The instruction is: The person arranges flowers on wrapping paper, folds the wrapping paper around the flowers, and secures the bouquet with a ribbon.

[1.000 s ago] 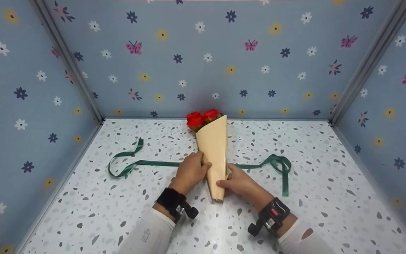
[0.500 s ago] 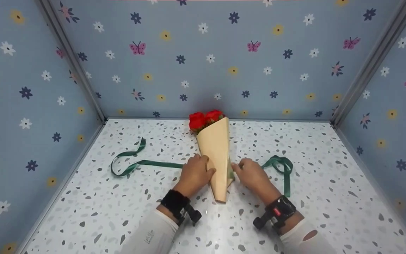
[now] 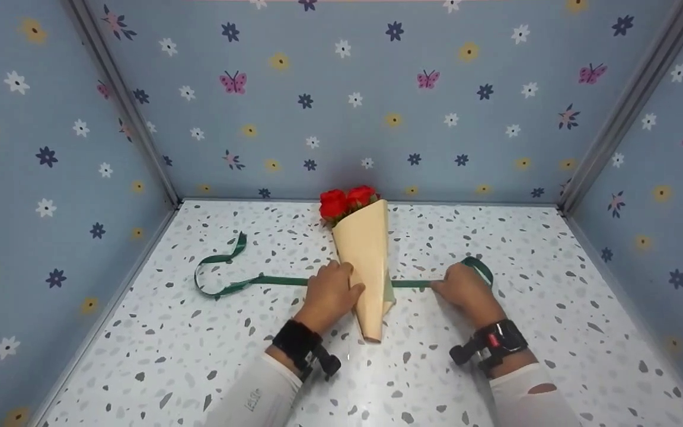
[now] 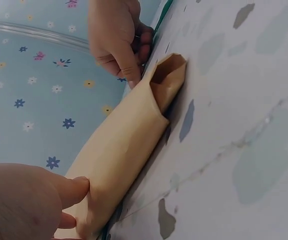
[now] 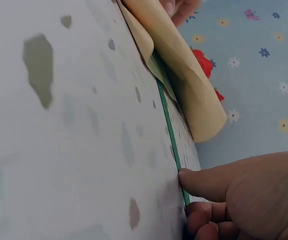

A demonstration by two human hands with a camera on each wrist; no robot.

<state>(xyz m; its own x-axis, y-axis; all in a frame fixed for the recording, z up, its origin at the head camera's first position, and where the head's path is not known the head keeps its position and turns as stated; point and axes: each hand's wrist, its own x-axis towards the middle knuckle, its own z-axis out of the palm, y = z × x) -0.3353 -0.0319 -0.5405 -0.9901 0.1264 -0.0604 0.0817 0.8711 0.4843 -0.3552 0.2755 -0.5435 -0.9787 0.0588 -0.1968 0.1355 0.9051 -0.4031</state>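
Observation:
A bouquet of red roses [image 3: 334, 204] lies on the table in a cone of tan wrapping paper [image 3: 366, 255], its narrow end toward me. My left hand [image 3: 331, 293] holds the cone's left side, thumb on top; in the left wrist view its thumb and a finger press the paper. A green ribbon [image 3: 285, 280] runs crosswise beneath the bouquet, hidden where the paper covers it. To the right, my right hand [image 3: 469, 290] pinches the ribbon, and the right wrist view shows its thumb and fingers at the strip [image 5: 171, 135], low over the table.
The speckled white table [image 3: 229, 356] meets a blue flowered back wall [image 3: 353, 130] just behind the roses. Side walls with metal corner posts [image 3: 119, 101] stand left and right. The ribbon's left end [image 3: 223, 258] lies in a loose curve; its right part [image 3: 481, 270] loops behind my right hand.
My right hand has let go of the paper's right edge and moved right to the ribbon, which it now pinches. The paper's lower right edge has sprung out slightly. The left hand stays on the bouquet.

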